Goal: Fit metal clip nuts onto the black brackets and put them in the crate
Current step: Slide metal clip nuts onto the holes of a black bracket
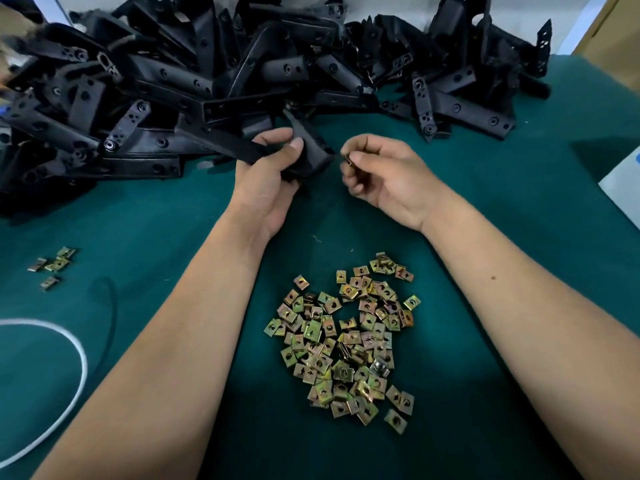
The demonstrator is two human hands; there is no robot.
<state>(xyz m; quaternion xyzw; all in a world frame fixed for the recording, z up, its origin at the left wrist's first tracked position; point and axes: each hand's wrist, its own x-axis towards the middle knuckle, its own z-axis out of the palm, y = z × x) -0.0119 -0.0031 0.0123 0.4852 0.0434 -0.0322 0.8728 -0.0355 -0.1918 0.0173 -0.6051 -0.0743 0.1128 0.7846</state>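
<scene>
My left hand [268,174] grips a black bracket [313,152] in front of the big heap of black brackets [207,74] at the back of the green table. My right hand [384,174] pinches one small metal clip nut [347,160] between thumb and fingertips, just right of the held bracket's end. A loose pile of brass-coloured clip nuts [346,341] lies on the table between my forearms. No crate is in view.
A few stray clip nuts [53,265] lie at the left. A white cable loop [74,344] and a thin black cord [110,306] lie at the lower left. A white object [623,181] sits at the right edge; a cardboard box [613,32] stands beyond the table.
</scene>
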